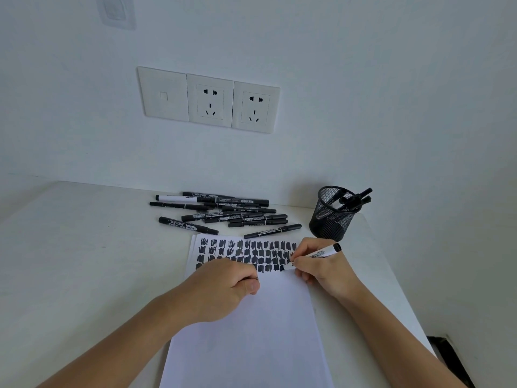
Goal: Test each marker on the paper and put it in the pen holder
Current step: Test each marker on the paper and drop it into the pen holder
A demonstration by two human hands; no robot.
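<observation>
Right hand [316, 261] grips a white marker [321, 254] like a pen, tip down at the end of the fourth row of scribbles on the paper [251, 317]. Left hand [226, 284] is a loose fist pinning the sheet; it may hide the cap, I can't tell. Keep that hold firm, make short strokes in the blank space beside the last scribble, then cap it and drop it in the holder [334, 212], just beyond. The pile [223, 212] waits on the tabletop [84, 247].

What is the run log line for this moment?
right hand: marker on paper | left hand: steadies paper | pen holder: partly filled
</observation>
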